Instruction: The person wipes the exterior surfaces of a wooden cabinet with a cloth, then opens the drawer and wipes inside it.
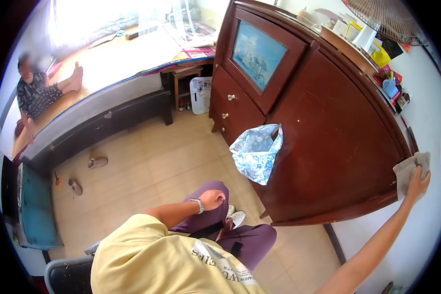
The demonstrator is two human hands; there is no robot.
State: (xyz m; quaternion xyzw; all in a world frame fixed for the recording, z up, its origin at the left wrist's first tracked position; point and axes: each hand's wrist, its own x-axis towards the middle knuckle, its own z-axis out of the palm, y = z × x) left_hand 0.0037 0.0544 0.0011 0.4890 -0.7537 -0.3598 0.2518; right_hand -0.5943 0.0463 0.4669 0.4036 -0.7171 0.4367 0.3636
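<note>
In the head view, the wardrobe [333, 132] is taken as the landmark: at its right-hand edge a grey cloth [404, 174] is gripped in the right hand [417, 185], bunched between thumb and fingers and apparently laid against the wood. For good contact there, the cloth is best kept flat under the fingers, with light, even pressure, and loose corners are best tucked in so that nothing is snagged. The left hand [212, 200] is curled into a loose fist and rested on a knee, well in front of the wardrobe; whether anything is held inside cannot be told. A patterned bag [257, 165] is hung before the wardrobe's front, so part of the door is covered. On its top, a fan [384, 17] and a loaded tray [345, 48] would probably be shaken by hard pushing. Beyond the wardrobe's left side, a bed [127, 90] is occupied by another person [34, 95].
</note>
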